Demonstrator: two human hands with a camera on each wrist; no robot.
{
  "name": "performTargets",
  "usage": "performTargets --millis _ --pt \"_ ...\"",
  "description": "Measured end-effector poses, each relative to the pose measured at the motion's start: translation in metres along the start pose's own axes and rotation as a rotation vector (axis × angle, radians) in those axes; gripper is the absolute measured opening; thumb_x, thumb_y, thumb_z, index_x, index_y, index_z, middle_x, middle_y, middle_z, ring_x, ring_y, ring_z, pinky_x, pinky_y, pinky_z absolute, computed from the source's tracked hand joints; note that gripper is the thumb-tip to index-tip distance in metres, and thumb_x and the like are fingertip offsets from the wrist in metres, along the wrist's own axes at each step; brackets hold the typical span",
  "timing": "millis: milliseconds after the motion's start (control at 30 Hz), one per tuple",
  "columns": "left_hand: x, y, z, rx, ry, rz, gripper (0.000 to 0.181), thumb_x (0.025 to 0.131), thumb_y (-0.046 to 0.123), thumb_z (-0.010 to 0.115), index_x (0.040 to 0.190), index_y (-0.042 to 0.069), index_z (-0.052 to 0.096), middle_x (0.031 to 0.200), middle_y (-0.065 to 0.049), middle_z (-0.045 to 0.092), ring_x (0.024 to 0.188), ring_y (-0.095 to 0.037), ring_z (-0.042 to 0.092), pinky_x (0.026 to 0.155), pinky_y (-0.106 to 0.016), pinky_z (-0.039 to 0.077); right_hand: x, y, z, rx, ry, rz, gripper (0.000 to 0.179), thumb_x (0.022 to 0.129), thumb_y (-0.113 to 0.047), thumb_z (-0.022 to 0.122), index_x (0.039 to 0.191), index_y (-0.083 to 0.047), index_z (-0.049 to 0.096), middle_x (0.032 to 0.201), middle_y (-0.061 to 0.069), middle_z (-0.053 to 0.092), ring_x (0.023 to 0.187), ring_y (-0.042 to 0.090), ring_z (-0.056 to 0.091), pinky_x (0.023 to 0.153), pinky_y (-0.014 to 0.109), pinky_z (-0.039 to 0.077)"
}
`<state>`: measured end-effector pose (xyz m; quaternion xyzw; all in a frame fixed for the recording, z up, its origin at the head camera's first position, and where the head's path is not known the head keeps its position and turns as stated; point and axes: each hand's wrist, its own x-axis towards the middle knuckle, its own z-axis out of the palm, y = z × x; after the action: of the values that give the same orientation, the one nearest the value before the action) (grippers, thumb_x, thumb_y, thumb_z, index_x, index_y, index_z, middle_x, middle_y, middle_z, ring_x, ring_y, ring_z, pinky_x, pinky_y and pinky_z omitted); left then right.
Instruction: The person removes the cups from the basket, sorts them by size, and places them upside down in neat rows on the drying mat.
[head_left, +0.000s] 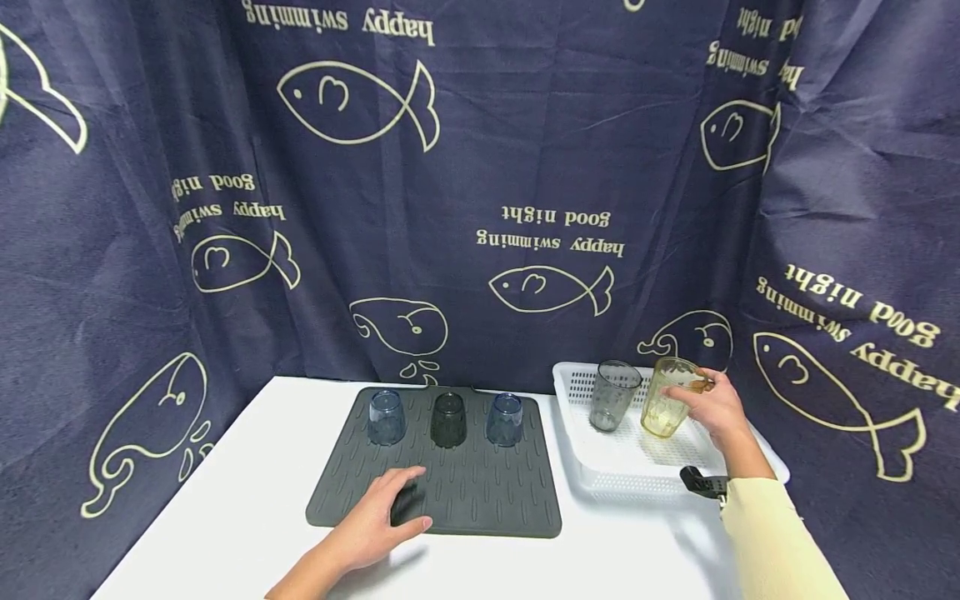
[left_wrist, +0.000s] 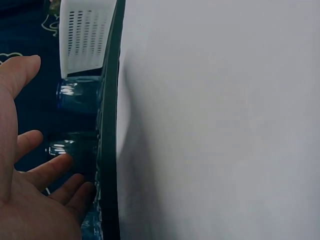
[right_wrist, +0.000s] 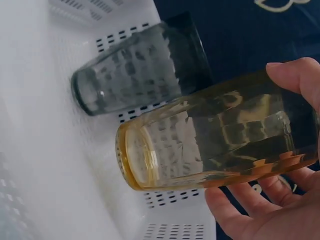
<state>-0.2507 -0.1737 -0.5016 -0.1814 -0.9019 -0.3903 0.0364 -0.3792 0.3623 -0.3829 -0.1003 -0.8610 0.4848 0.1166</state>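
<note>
My right hand grips a tall yellow-tinted glass near its upper end, thumb on one side and fingers on the other. The glass leans within the white perforated basket, its base toward the basket floor. Beside it stands a tall grey glass, also in the basket. My left hand hovers at the front edge of the dark grey drying mat, fingers spread, holding nothing. Along the back of the mat stand a blue glass, a dark grey glass and another blue glass.
The white table carries the mat in the middle and the basket to its right. Behind and at both sides hangs a dark blue curtain with fish prints, close to the back of the mat and basket.
</note>
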Motion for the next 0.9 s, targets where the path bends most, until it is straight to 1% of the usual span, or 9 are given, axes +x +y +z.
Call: performTargets --millis 33,100,267,333,433,500,600,733,900 --pt "0.000 0.000 0.000 -0.002 0.000 0.000 0.074 0.090 0.048 0.076 0.150 0.018 0.047 0.149 -0.005 0.051 0.141 -0.035 0.046 0.112 -0.063 0.041 -0.002 -0.001 0.000 -0.008 0.004 -0.012 0.098 0.089 -0.027 0.079 0.158 0.007 0.019 0.152 0.035 0.037 0.132 0.045 0.047 0.091 0.039 0.054" --pt "0.001 -0.001 0.000 -0.009 -0.002 -0.003 0.074 0.090 0.049 0.076 0.150 0.018 0.047 0.150 -0.005 0.051 0.142 -0.034 0.046 0.112 -0.063 0.041 -0.005 -0.003 0.001 -0.029 0.013 -0.032 0.097 0.089 -0.030 0.079 0.158 0.007 0.022 0.152 0.033 0.038 0.132 0.044 0.045 0.092 0.038 0.050" --pt "0.000 -0.004 0.001 0.000 0.010 -0.001 0.075 0.089 0.054 0.075 0.150 0.018 0.048 0.150 -0.002 0.052 0.141 -0.031 0.047 0.111 -0.061 0.042 -0.017 -0.008 0.001 -0.057 0.031 -0.061 0.097 0.089 -0.039 0.079 0.157 0.006 0.027 0.153 0.030 0.039 0.135 0.044 0.041 0.103 0.051 0.044" --pt "0.000 -0.003 0.001 0.005 0.013 -0.002 0.074 0.089 0.053 0.075 0.150 0.019 0.048 0.149 -0.002 0.052 0.141 -0.031 0.047 0.111 -0.061 0.042 -0.022 -0.011 0.001 -0.064 0.047 -0.075 0.096 0.089 -0.042 0.079 0.156 0.005 0.029 0.152 0.028 0.040 0.132 0.042 0.043 0.097 0.045 0.046" --pt "0.000 -0.002 0.001 -0.001 0.015 0.001 0.072 0.090 0.051 0.075 0.150 0.021 0.048 0.149 -0.002 0.052 0.141 -0.032 0.047 0.112 -0.061 0.042 -0.031 -0.014 0.002 -0.063 0.087 -0.106 0.092 0.089 -0.043 0.080 0.155 0.002 0.034 0.148 0.025 0.045 0.124 0.035 0.048 0.084 0.029 0.044" --pt "0.000 -0.002 0.001 -0.006 0.018 0.003 0.072 0.090 0.049 0.076 0.150 0.021 0.048 0.149 -0.003 0.053 0.140 -0.033 0.047 0.112 -0.062 0.042 -0.037 -0.016 0.004 -0.056 0.116 -0.132 0.088 0.088 -0.041 0.081 0.153 0.000 0.038 0.145 0.021 0.048 0.117 0.027 0.051 0.077 0.021 0.043" --pt "0.000 -0.002 0.000 -0.006 0.026 0.008 0.072 0.090 0.050 0.076 0.149 0.021 0.049 0.149 -0.002 0.053 0.140 -0.032 0.048 0.111 -0.061 0.042 -0.045 -0.019 0.007 -0.042 0.148 -0.189 0.083 0.087 -0.037 0.082 0.151 -0.003 0.043 0.139 0.016 0.052 0.104 0.013 0.051 0.071 0.014 0.042" --pt "0.000 -0.003 0.000 0.003 0.036 0.009 0.071 0.090 0.050 0.076 0.149 0.023 0.049 0.149 0.001 0.053 0.140 -0.029 0.047 0.111 -0.059 0.043 -0.054 -0.025 0.011 0.000 0.156 -0.272 0.078 0.086 -0.031 0.084 0.149 -0.005 0.046 0.135 0.014 0.055 0.092 -0.004 0.049 0.071 0.009 0.044" --pt "-0.001 -0.002 -0.001 0.005 0.043 0.014 0.069 0.091 0.047 0.076 0.149 0.023 0.049 0.149 0.000 0.053 0.140 -0.030 0.047 0.111 -0.059 0.043 -0.066 -0.033 0.015 0.034 0.129 -0.348 0.081 0.086 -0.026 0.085 0.152 -0.007 0.043 0.139 0.017 0.056 0.097 -0.012 0.051 0.079 0.006 0.044"
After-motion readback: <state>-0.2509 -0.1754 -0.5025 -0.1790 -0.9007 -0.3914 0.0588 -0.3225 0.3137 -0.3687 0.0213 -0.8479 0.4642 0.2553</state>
